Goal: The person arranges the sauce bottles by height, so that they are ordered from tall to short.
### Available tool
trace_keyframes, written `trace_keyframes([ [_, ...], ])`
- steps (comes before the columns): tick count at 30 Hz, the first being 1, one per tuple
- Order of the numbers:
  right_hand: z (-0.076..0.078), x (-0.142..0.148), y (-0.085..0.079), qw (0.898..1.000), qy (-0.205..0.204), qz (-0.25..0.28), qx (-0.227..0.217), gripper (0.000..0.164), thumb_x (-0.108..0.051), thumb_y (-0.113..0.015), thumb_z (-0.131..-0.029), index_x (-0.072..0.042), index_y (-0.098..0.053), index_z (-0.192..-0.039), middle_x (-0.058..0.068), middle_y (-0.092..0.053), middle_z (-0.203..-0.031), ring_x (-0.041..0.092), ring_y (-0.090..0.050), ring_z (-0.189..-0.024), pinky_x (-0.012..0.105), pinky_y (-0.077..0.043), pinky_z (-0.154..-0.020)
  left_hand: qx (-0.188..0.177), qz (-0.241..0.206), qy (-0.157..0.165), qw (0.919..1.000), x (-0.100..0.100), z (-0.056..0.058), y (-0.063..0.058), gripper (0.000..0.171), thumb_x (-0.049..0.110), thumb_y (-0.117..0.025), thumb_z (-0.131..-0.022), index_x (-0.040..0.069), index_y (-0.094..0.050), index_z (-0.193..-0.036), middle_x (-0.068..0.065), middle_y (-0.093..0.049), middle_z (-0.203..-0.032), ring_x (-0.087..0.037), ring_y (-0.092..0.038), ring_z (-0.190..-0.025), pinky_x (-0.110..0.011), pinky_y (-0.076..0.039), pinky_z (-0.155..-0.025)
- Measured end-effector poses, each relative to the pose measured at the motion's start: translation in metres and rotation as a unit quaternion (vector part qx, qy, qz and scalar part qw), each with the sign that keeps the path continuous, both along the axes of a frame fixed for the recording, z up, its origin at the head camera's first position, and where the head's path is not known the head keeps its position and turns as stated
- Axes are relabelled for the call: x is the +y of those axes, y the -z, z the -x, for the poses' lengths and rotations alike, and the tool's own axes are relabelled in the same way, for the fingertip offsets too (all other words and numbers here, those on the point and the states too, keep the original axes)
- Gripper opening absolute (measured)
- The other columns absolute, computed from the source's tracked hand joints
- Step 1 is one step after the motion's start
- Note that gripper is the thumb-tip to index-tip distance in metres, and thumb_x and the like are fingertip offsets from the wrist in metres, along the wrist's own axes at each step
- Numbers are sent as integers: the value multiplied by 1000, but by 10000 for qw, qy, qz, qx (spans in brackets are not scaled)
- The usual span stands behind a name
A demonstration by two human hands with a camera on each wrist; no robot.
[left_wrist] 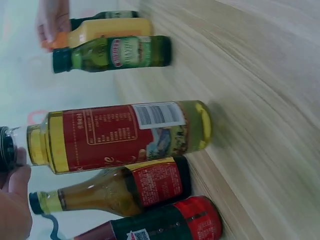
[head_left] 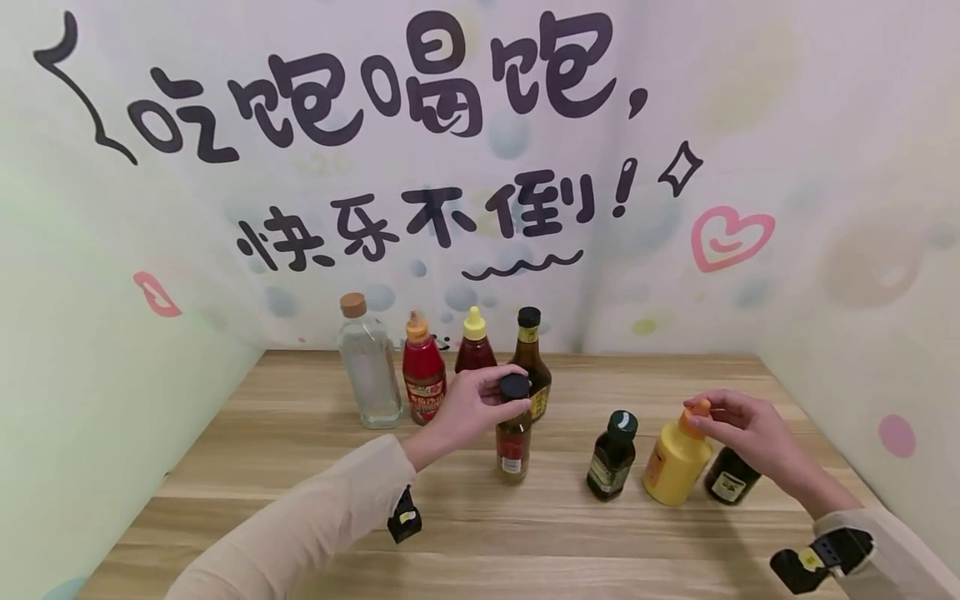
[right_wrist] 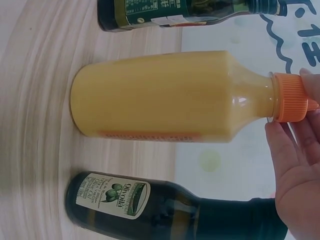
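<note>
My left hand (head_left: pixel 480 406) holds an oil bottle (head_left: pixel 513 446) by its neck, just below the black cap. This bottle has a red label and yellow oil, seen in the left wrist view, and it stands upright at the table's middle. On the right, my right hand (head_left: pixel 746 425) pinches the orange cap (right_wrist: pixel 291 97) of a yellow squeeze bottle (head_left: pixel 677 462). Left of that one is a small dark green bottle (head_left: pixel 611 458). A dark olive oil bottle (right_wrist: pixel 130 197) stands to its right, partly hidden behind the right hand in the head view.
Along the back stand a clear bottle (head_left: pixel 369 367) with a brown cap, a red sauce bottle (head_left: pixel 423 371), a dark red bottle (head_left: pixel 472 354) with a yellow tip, and a brown bottle (head_left: pixel 538 379). A printed cloth (head_left: pixel 420 167) hangs behind the wooden table (head_left: pixel 570 550).
</note>
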State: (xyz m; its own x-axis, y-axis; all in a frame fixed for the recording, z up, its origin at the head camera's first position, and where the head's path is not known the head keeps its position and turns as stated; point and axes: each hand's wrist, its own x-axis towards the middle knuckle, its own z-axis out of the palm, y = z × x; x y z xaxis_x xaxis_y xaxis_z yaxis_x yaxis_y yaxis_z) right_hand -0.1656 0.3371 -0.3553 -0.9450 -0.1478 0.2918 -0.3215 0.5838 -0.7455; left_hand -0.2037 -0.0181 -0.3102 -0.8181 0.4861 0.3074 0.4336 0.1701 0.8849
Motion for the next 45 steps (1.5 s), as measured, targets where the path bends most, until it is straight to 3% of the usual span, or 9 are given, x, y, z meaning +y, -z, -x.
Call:
trace_keyframes([
  [6,-1,2,-1,9999,75,-93,-1,26,-12,-62,-83,5,-57,-102,-14,-60,-91,1,-59,-79,17,-49,-66,92,-13,-10,10000,19,4,-4,29,2,-64,-79,-2,-58,-107,-18,-59,-106,-25,-61,-91,-26,-49,-76],
  [15,-2,8,-2,9999,120,-86,-68,27,-12,-62,-83,4,-57,-104,-11,-61,-92,0,-59,-80,16,-49,-66,403,104,-79,9991,56,36,22,32,12,-67,-79,4,-60,-109,-10,-61,-103,-14,-61,-86,-19,-48,-73],
  [24,-1,9,-1,9998,93,-2,-178,27,-12,-61,-84,4,-57,-105,-7,-62,-93,2,-59,-81,17,-49,-66,328,348,-279,9985,81,55,21,32,18,-68,-78,8,-62,-108,-6,-62,-103,-8,-60,-83,-18,-48,-71],
  [33,0,5,-2,10000,-39,26,-13,22,-7,-60,-83,2,-58,-103,-13,-61,-93,-1,-59,-80,17,-49,-66,275,366,-531,9975,103,66,15,34,17,-67,-79,7,-60,-111,-7,-61,-106,-11,-59,-87,-18,-48,-73],
  [45,0,1,0,10000,-29,-62,-4,25,-11,-61,-84,2,-58,-104,-2,-62,-93,3,-60,-82,18,-49,-66,274,-31,-833,9961,116,78,36,32,14,-68,-78,7,-61,-108,-8,-62,-103,-12,-59,-85,-18,-48,-73],
])
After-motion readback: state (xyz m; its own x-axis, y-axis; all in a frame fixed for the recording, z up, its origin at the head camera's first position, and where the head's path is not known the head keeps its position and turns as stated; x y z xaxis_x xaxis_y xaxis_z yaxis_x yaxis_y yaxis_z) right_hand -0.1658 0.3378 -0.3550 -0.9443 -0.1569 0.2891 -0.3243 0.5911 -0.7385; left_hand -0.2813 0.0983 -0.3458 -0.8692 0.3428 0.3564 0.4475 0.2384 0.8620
